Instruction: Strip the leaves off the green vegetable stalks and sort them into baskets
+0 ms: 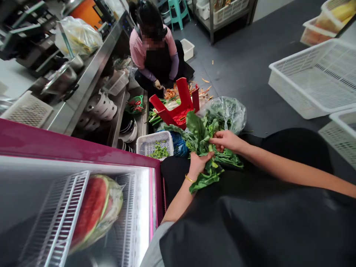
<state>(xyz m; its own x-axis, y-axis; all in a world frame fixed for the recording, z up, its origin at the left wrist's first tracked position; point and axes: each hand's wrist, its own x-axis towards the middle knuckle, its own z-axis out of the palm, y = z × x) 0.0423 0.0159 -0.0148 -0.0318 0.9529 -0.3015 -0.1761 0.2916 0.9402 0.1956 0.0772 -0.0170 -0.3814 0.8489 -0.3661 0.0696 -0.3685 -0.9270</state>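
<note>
A stalk of leafy greens [197,128] is held between my hands above my lap. My left hand [198,163], with a gold bangle at the wrist, grips its lower part near the stem. The fingers of my right hand [225,141] are pinched on the stalk a little higher and to the right. More greens lie under and behind my hands, beside a clear plastic bag [239,115] of greens. A small white basket [140,142] holding green pieces [160,151] stands to the left of my hands.
Beyond the greens lies an upturned red stool [183,111]. A co-worker [157,55] sits past it, hands over vegetable scraps. Left is a fridge with a cut watermelon [96,207], below a steel counter [83,89]. White crates [303,89] stand at right.
</note>
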